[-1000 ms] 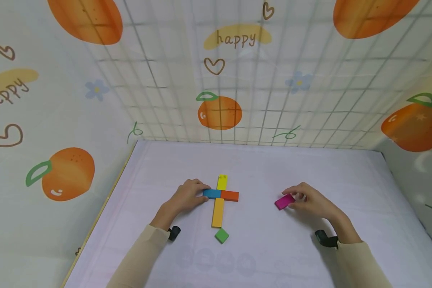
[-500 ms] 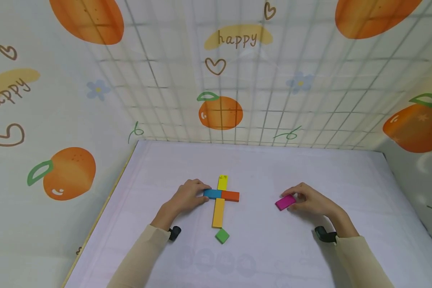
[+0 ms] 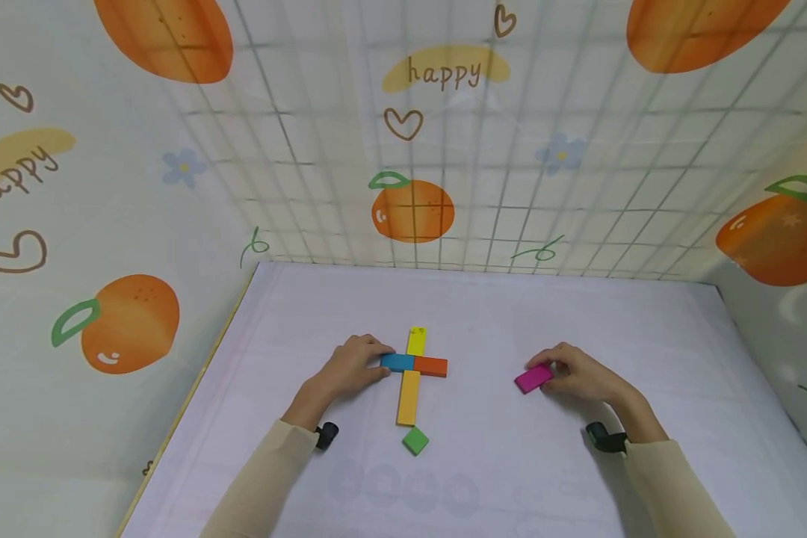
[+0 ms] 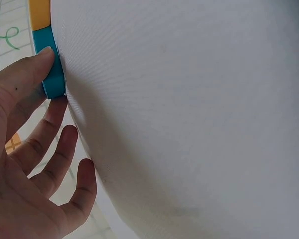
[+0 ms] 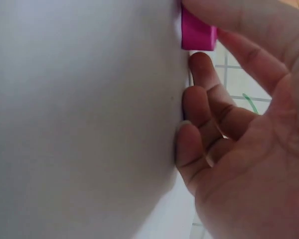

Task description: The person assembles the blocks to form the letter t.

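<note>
My left hand [image 3: 351, 366] pinches the left end of a blue block [image 3: 397, 362] between thumb and fingers; the left wrist view shows the thumb on its near side [image 4: 54, 79]. An orange-red block [image 3: 430, 366] lies end to end with the blue one. Above their joint sits a bright yellow block [image 3: 417, 341], and below it a longer amber-yellow block [image 3: 408, 398], forming a cross. A green square block [image 3: 415, 441], turned cornerwise, lies at the amber block's lower end. To the right, my right hand [image 3: 578, 373] pinches a magenta block [image 3: 534, 378] by its right end, low over the table.
The blocks lie on a white-covered table [image 3: 484, 448]. A curtain [image 3: 323, 209] printed with oranges and grid lines rises behind it, with further cloth at both sides. Each wrist wears a small black camera, such as the right one [image 3: 605, 438].
The magenta block and right hand have shifted very slightly, and the right forearm has moved a little to the left. The left hand stays on the blue block; the other blocks look unmoved.
</note>
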